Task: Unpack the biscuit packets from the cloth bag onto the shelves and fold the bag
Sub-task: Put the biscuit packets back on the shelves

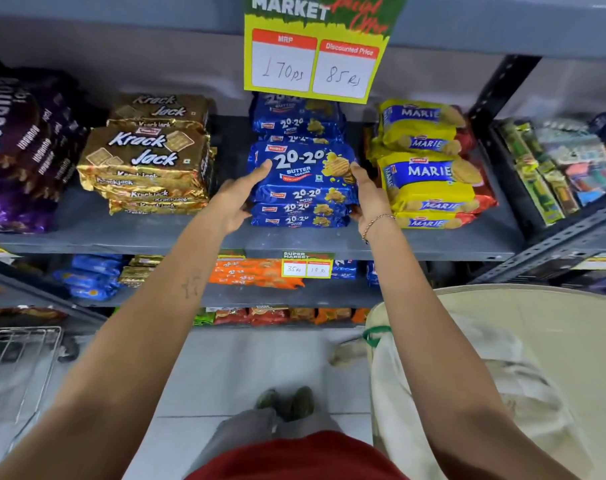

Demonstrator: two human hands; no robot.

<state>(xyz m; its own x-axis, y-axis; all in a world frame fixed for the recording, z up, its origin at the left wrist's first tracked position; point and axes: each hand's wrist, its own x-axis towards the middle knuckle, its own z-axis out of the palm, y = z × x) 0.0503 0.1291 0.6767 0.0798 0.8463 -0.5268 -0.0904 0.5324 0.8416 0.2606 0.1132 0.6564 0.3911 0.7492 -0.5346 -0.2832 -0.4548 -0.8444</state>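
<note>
A stack of blue 20-20 butter cookie packets (303,183) stands on the grey middle shelf (225,239). My left hand (235,199) touches the stack's left side with straight fingers, one fingertip on the top packet. On the stack's right side my right hand (369,195), with a bracelet at the wrist, presses with its fingers extended. The cream cloth bag (485,358) with a green handle hangs at the lower right, beside my right arm. What is inside the bag is hidden.
Gold Krack Jack packets (149,161) lie left of the stack, yellow Marie packets (429,168) right of it, dark Bourbon packets (17,140) far left. A yellow price sign (312,64) hangs above. Lower shelves hold more packets. A wire basket (20,348) is at lower left.
</note>
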